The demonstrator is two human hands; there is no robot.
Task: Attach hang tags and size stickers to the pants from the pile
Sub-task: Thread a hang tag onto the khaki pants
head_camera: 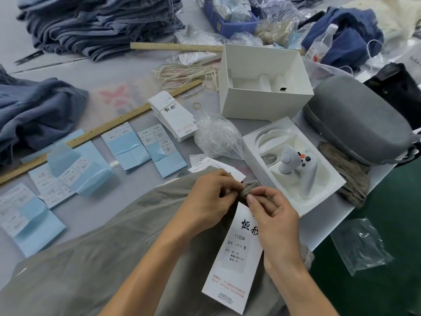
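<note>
Grey-green pants (pixel 95 247) lie spread across the near part of the table. A belt loop (pixel 247 190) at their waist is pinched by my left hand (pixel 209 197) from the left and by my right hand (pixel 273 215) from the right. A long white hang tag (pixel 237 258) printed "1103#" hangs down from the loop under my right hand. Blue-backed size sticker sheets (pixel 127 144) lie in rows on the left. A banded stack of white hang tags (pixel 175 117) sits beyond them.
Blue pants are piled at the back left (pixel 100 23) and left edge (pixel 36 115). Two wooden rulers (pixel 102 128), a string bundle (pixel 189 74), an open white box (pixel 262 87), a tray with a white controller (pixel 293 165) and a grey case (pixel 360 119) crowd the right.
</note>
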